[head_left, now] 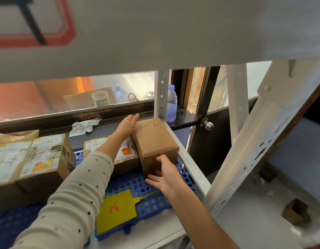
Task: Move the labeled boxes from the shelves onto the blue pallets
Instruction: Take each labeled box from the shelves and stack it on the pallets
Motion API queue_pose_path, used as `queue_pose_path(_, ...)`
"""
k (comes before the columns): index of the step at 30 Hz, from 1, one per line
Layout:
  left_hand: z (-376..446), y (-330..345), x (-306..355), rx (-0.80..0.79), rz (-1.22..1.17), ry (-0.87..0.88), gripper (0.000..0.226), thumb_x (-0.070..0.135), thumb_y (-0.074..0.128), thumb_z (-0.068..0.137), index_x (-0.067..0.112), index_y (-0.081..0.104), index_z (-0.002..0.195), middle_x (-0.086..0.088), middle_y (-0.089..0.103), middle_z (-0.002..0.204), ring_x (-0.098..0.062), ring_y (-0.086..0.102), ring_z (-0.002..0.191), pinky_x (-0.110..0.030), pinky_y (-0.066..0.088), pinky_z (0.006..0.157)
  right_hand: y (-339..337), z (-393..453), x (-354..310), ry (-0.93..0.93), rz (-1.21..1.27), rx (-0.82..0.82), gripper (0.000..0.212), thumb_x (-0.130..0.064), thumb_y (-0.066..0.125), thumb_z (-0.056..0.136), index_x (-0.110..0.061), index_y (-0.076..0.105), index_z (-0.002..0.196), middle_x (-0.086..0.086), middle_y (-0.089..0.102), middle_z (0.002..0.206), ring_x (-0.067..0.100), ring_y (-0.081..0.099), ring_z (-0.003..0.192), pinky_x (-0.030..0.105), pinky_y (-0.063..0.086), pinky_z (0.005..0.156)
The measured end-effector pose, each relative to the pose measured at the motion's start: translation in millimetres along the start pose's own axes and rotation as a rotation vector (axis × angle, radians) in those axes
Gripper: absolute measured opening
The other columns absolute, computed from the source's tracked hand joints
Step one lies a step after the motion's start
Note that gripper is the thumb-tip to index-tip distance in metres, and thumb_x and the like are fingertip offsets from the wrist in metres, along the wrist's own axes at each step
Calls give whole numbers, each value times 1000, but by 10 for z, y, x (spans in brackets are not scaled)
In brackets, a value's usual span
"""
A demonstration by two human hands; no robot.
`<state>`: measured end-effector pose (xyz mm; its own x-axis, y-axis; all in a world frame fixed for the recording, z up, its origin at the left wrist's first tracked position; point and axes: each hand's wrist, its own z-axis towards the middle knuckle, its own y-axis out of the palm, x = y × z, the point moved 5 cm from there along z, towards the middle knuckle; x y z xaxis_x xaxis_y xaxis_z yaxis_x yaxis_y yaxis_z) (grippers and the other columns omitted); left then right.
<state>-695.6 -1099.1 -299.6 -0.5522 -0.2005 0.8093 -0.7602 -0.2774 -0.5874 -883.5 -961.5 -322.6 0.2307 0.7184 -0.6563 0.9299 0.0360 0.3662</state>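
Both hands bracket the 3-2 box (154, 141) on the blue pallet (135, 184): left hand (127, 125) flat at its far-left top corner, right hand (164, 174) fingers spread on the near end, long axis running away from me.

Looks like I'm in a small parcel storage room, more back-room depot than proper warehouse. I'm leaning into a white slotted-angle metal rack (259, 133), the bolt-together kind with rows of holes. On this level sits a blue plastic pallet (152, 200) with a yellow tag (116, 211) marked in red. Cardboard parcels (44, 159) carry shipping labels and handwritten codes, and one plain box (153, 142) reads 3-2. Behind the rack there's a window ledge (109, 123) with a water bottle (171, 103) and a crumpled tissue (83, 125) on it, so the place feels pretty improvised, not industrial.
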Motion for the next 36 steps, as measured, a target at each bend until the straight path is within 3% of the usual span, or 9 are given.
queue_pose_path(3,-103,-90,34,86,-9,72,40,35,33,103,7,54,122,-10,60,114,-25,55,110,-36,41,91,141,-171,91,-64,-236,-75,38,-19,44,98,2,43,130,26,47,136,40,54,119,43,52,93)
queue_pose_path(5,-229,-176,26,119,50,117,36,31,36,102,9,55,123,-7,61,115,-22,55,109,-33,41,88,237,-251,85,-275,-458,-73,40,-17,44,98,-2,43,135,18,53,129,29,59,109,34,53,90)
queue_pose_path(7,-388,-279,-5,151,139,158,32,26,41,101,12,56,124,-5,61,120,-20,55,112,-31,42,89,364,-337,43,-554,-765,-86,44,-20,48,96,-12,40,139,4,47,132,14,51,110,23,45,88)
queue_pose_path(11,-805,-570,-78,253,324,231,29,20,51,96,14,60,123,-3,61,124,-20,56,115,-34,44,95,619,-334,71,-914,-1320,-98,59,-27,52,93,-10,31,145,6,37,144,22,34,134,34,35,107)
queue_pose_path(16,-1367,-956,-205,294,559,140,35,26,56,93,17,58,126,-2,61,126,-22,56,117,-36,43,98,873,-291,47,-1017,-1676,-129,64,-35,54,92,-6,31,144,14,37,143,30,36,131,37,34,106)
queue_pose_path(22,-2027,-1172,-244,278,687,-101,38,31,52,93,19,54,130,-5,58,129,-25,54,117,-38,45,95,997,-386,61,-1055,-1882,-220,63,-39,57,90,-7,33,139,17,38,139,34,40,127,42,37,101)
queue_pose_path(26,-2278,-1174,-103,281,794,-205,41,35,47,95,22,52,133,-5,53,136,-24,50,121,-38,41,97,1015,-489,-33,-1085,-1984,-195,67,-41,60,89,-8,33,139,17,37,140,34,39,127,43,38,100)
queue_pose_path(36,-2522,-1177,595,261,970,-208,47,36,48,94,19,46,138,-8,51,134,-27,47,123,-40,38,99,865,-972,-826,-1101,-1908,37,63,-42,61,88,-9,38,137,16,43,139,32,43,127,42,38,100)
